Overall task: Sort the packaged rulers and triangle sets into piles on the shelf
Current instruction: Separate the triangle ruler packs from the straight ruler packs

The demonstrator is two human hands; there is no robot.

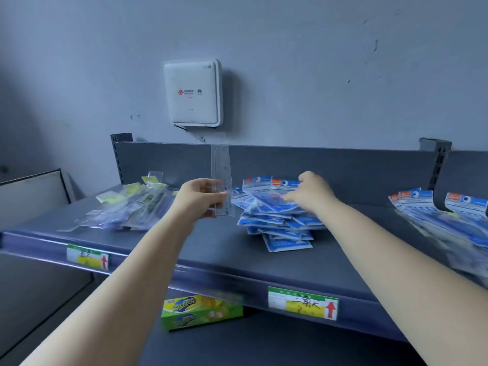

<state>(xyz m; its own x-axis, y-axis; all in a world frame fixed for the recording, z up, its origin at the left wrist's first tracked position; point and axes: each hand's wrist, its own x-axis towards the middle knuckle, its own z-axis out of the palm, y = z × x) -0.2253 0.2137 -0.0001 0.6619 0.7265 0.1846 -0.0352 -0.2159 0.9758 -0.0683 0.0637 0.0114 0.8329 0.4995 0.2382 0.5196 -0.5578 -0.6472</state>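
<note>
My left hand [200, 198] holds a clear packaged ruler [222, 180] upright above the grey shelf [211, 249], pinching its lower part. To its left lies a loose pile of clear and yellow ruler packs [126, 207]. A stack of blue triangle-set packs [277, 223] sits in the middle of the shelf. My right hand [310, 192] reaches onto the top of that stack, fingers on the uppermost blue pack [272, 202]; whether it grips the pack is blurred. Another heap of blue packs [446, 215] lies at the right end.
A white router box [192, 93] hangs on the wall above the shelf's back panel. Price labels [302, 303] are clipped to the shelf's front edge. A green and yellow carton [202, 311] stands on the lower shelf. A white panel [31, 199] leans at the left.
</note>
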